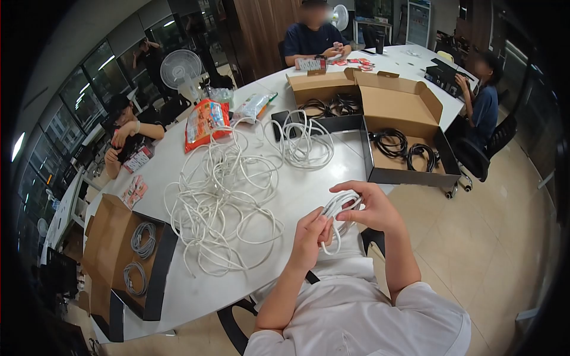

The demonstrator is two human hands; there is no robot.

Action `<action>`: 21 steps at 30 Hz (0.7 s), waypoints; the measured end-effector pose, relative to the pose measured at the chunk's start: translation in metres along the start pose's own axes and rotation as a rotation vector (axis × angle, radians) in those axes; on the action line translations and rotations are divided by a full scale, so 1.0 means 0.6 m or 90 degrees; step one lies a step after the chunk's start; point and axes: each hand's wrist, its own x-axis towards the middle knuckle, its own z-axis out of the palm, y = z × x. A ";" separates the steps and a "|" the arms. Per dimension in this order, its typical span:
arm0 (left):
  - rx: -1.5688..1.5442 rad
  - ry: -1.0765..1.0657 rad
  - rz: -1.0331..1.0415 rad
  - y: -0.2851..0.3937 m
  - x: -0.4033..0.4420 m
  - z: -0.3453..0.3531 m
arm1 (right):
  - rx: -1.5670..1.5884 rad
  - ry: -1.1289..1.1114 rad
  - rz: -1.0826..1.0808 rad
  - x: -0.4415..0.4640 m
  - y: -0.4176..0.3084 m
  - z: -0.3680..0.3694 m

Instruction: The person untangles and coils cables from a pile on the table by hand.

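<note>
A coiled white cable (339, 206) is held between my two hands, above my lap by the table's near edge. My left hand (310, 236) is closed round the lower left side of the coil. Thumb and curved fingers of my right hand (374, 209) grip the coil's upper right side. On the table in front of me lies a loose tangle of white cable (222, 202). Beyond it rests a looser white cable coil (306, 145), with a dark phone (282, 127) partly under its loops.
To the right, an open box (409, 172) holds black cable coils; another open box (323, 121) stands behind it. An open box (157, 267) at left holds grey coils. Snack bags (208, 121) lie at the back. Several people sit round the white table (332, 178).
</note>
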 end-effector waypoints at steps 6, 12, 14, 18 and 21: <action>0.122 0.023 0.065 -0.006 -0.009 0.025 | -0.086 0.173 0.020 0.005 -0.002 0.025; 0.142 0.035 0.099 -0.018 -0.016 0.029 | -0.165 0.316 -0.046 0.011 0.012 0.046; 0.165 0.033 0.106 -0.022 -0.019 0.032 | -0.237 0.362 -0.089 0.016 0.012 0.048; 0.197 0.016 0.135 -0.022 -0.022 0.033 | -0.259 0.357 -0.089 0.018 -0.009 0.051; 0.267 0.006 0.156 -0.012 -0.024 0.033 | -0.266 0.375 -0.144 0.022 -0.001 0.052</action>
